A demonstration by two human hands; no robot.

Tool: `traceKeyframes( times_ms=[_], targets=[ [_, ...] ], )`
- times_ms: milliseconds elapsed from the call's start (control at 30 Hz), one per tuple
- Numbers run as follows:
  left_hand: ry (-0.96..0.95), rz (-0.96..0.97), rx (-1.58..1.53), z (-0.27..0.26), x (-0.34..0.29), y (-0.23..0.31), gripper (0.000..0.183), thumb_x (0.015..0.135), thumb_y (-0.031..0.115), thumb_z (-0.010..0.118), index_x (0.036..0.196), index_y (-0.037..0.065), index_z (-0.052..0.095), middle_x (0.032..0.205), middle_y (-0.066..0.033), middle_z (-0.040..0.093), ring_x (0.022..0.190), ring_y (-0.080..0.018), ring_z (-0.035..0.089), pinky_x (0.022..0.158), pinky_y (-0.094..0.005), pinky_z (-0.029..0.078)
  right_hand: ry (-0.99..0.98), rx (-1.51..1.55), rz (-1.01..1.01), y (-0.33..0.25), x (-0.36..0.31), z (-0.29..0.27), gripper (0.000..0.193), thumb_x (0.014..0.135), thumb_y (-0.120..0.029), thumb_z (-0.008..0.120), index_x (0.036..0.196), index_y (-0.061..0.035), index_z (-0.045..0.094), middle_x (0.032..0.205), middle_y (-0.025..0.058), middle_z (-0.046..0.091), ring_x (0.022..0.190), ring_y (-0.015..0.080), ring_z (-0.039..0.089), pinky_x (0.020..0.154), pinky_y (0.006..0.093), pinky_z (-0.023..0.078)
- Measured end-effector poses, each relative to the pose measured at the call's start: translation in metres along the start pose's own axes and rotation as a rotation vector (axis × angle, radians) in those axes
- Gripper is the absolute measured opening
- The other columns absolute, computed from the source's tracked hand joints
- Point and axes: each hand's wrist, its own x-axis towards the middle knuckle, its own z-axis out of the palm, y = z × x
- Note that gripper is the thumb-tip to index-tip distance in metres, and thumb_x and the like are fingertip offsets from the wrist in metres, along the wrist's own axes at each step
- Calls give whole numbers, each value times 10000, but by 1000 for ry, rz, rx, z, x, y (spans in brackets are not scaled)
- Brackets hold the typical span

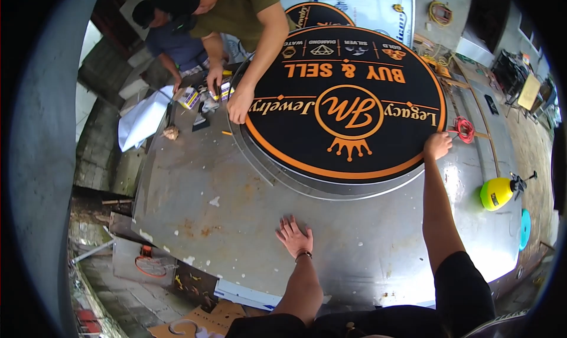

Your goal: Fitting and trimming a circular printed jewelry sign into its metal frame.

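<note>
A large round sign [307,143], black with an orange rim and printed upside down from my side, lies on the metal-topped table [236,220]. My right hand [437,145] is closed at the sign's right edge, its fingertips partly hidden against the rim. Palm down on the bare metal near the table's front rests my left hand [294,237], fingers spread and holding nothing. Across from me, a co-worker's hand [240,106] touches the sign's left edge. Under the sign, a clear or pale rim [331,191] sticks out along the near side.
A coil of red wire [464,130] lies right of the sign, and a yellow-green spray bottle [496,194] stands farther right. Small boxes [189,98], a white sheet [144,119] and tools crowd the left far corner near two people. Another round sign [319,13] is behind.
</note>
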Motion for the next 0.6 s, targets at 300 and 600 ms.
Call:
traceKeyframes(
  times_ms=[300,600],
  targets=[
    [5,-5,-41,1,-3,-8,611,793,389,531,1324,108,427,1410,-117,380,1334,-282,307,1106,-552,170,14,-1,-12,5,-3,25,265,931,-263,437,972,-40,573,1004,135,595,965,311,580,741,419,520],
    [12,-7,-50,5,-3,-8,640,777,392,540,1337,109,415,1412,-117,379,1337,-288,300,1107,-554,164,31,-19,-16,6,-1,25,290,936,-292,448,987,-37,575,1003,136,593,977,312,578,741,423,521]
  ],
)
